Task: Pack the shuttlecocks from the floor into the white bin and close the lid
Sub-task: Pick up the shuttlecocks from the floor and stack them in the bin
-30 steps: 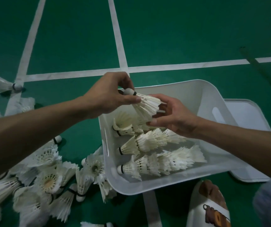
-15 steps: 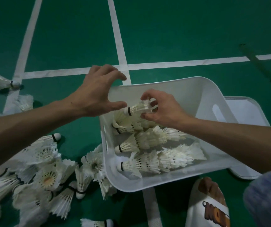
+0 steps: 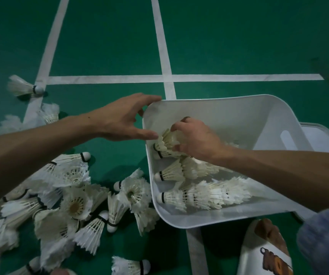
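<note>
The white bin [image 3: 239, 108] sits tilted on the green floor, with rows of nested shuttlecocks [image 3: 203, 193] inside. My right hand [image 3: 197, 137] is down in the bin's left part, fingers curled round a white shuttlecock [image 3: 165, 140] pressed onto the top row. My left hand [image 3: 123, 118] hovers at the bin's left rim, fingers spread and relaxed, holding nothing. A heap of loose shuttlecocks [image 3: 70, 199] lies on the floor left of the bin. The lid [image 3: 318, 135] lies flat behind the bin's right side.
A lone shuttlecock [image 3: 23, 88] lies far left on a white court line [image 3: 159, 78]. Another shuttlecock [image 3: 129, 266] lies at the bottom edge. My foot in a white slipper [image 3: 265, 249] is below the bin, a blue-clad knee [image 3: 324, 241] at bottom right.
My left hand passed the shuttlecock to my right and drew back to the bin's left rim, now empty. My right hand lowered the shuttlecock into the bin onto the top row.
</note>
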Available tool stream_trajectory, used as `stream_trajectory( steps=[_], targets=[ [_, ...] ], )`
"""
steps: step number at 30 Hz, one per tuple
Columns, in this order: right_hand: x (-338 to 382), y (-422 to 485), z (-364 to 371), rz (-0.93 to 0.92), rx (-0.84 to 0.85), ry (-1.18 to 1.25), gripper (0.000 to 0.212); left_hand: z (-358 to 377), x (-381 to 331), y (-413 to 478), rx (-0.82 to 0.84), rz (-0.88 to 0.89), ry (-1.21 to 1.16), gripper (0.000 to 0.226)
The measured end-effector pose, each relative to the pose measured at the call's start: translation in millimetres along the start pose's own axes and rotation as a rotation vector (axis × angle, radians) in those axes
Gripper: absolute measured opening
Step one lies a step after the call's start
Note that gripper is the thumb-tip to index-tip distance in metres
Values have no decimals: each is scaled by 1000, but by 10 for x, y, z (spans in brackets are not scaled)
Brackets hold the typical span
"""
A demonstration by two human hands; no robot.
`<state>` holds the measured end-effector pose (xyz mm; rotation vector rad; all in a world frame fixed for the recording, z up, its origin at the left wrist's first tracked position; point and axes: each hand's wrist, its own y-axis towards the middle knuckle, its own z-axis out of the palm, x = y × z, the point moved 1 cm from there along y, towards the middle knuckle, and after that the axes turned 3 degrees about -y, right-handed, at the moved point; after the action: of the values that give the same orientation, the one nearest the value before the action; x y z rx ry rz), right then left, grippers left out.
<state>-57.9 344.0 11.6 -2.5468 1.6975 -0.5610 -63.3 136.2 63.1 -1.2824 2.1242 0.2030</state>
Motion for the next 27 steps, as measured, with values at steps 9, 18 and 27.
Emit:
stream_trajectory(
  steps=[9, 18, 27],
  targets=[
    [39, 69, -46, -9, 47, -21, 62, 5, 54, -32, -10, 0, 5, 91],
    [61, -213, -292, -46, -41, -20, 67, 28, 59, -364, -24, -94, -92, 104],
    [724, -1139, -569, -107, -192, 333, 43, 551, 225, -1056, 130, -207, -58, 98]
  ],
)
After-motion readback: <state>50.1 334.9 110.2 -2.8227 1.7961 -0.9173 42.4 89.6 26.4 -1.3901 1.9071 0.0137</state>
